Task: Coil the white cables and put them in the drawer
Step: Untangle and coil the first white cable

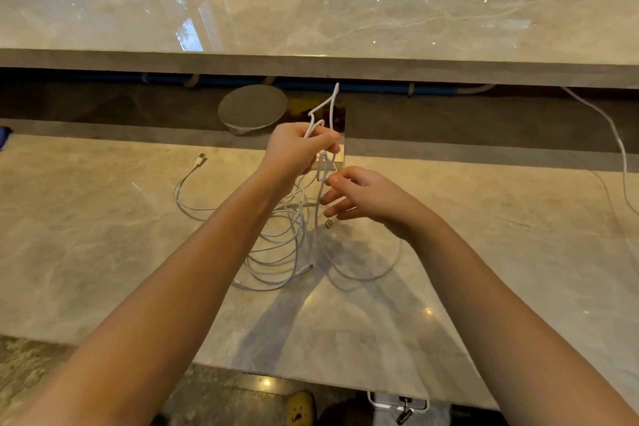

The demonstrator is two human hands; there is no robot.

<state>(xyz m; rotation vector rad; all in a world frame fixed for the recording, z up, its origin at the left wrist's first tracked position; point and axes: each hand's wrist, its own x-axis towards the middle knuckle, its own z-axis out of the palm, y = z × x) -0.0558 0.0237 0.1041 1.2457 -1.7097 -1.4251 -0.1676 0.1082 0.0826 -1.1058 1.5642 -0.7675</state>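
- Head view: the left hand [299, 149] is closed around a bunch of the white cables [287, 242] held above the tabletop [103, 235]; the right hand [359, 195], fingers loosely spread, touches a hanging loop.
- Most cable lies in loose rings below; coiling seems early, and no drawer is in view.

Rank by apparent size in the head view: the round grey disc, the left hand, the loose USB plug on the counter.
1. Round grey disc, though it sits farther away.
2. Left hand, gripping the white cables.
3. USB plug, by far the smallest.
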